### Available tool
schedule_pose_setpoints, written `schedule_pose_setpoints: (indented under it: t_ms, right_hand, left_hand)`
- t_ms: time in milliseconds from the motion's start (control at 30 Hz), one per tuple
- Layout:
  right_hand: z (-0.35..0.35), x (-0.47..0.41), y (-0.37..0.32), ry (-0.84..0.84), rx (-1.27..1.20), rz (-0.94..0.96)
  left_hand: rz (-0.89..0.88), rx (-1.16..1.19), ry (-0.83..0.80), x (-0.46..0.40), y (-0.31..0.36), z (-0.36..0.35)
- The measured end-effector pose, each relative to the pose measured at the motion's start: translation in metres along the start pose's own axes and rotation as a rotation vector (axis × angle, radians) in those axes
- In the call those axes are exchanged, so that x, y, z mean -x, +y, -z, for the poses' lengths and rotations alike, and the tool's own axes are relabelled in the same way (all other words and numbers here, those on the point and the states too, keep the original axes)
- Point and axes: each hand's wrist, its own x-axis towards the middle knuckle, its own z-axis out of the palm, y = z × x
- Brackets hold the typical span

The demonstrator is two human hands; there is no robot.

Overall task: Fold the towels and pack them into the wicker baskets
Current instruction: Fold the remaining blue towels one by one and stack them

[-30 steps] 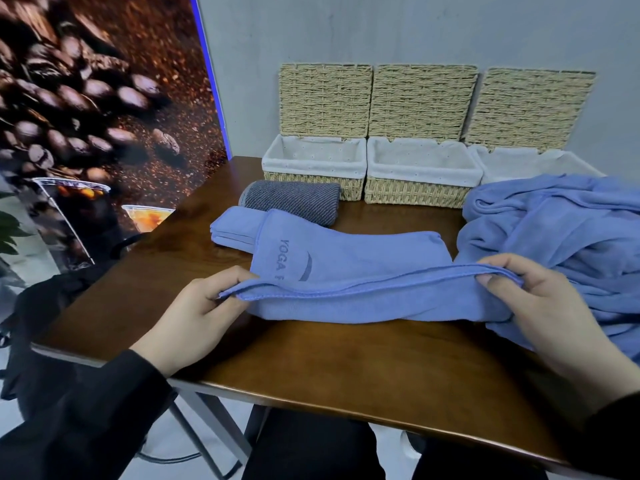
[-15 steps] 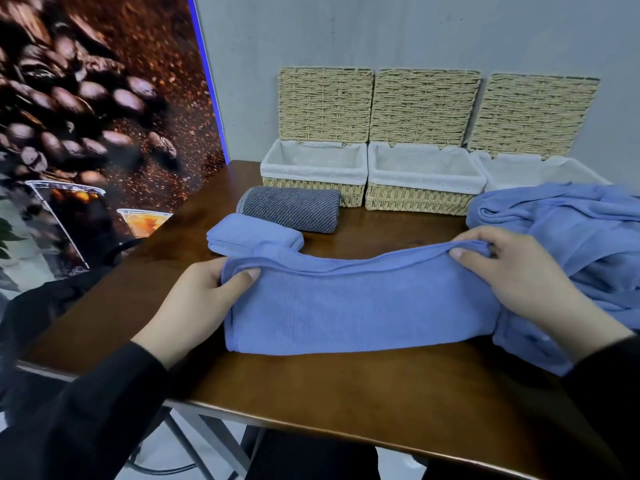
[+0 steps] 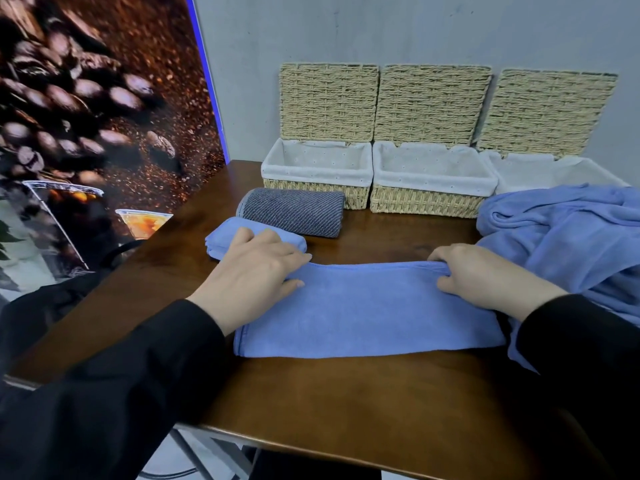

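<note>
Both hands I see on the blue towel: left hand flat, fingers together; right hand fingers pinching its far edge.

Place: a plain indoor room set up as my folding station; I cannot tell home from studio.
Wall ahead of my hands: bare grey painted wall.
Beyond my left hand: large printed coffee-bean poster with a blue lit edge.
Under my hands: dark brown wooden table.
Past my fingers: three lidded pale wicker baskets with white cloth liners, in a row against the wall.
</note>
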Motion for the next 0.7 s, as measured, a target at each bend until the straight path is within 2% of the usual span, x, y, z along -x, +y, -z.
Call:
schedule_pose_setpoints:
  t_ms: [100,200,300,400,467,600,633,700]
  right_hand:
    - [0.003,0.003,0.001,0.109,-0.132,0.043]
    - [0.013,0.009,0.001,0.24,-0.348,0.069]
    - [0.027,0.016,0.0,0.354,-0.53,0.065]
    - [0.04,0.02,-0.002,0.466,-0.633,0.058]
    - [0.047,0.016,0.0,0.528,-0.657,0.061]
    - [0.062,-0.015,0.0,0.542,-0.542,0.068]
    - [0.064,-0.024,-0.004,0.514,-0.464,0.083]
    - [0.061,-0.035,-0.014,0.447,-0.249,0.128]
  left_hand:
    - [-0.091,-0.102,-0.049,-0.018,0.001,0.001]
    - [-0.125,-0.174,-0.174,-0.037,0.011,-0.002]
    - [-0.138,-0.178,-0.275,-0.05,0.02,-0.006]
    - [-0.11,-0.105,-0.305,-0.059,0.027,-0.007]
    - [-0.045,0.055,-0.336,-0.065,0.034,-0.003]
    - [0.27,0.695,-0.422,-0.075,0.052,0.008]
    - [0.345,0.8,-0.426,-0.075,0.055,0.007]
    - [0.426,0.865,-0.493,-0.069,0.057,0.005]
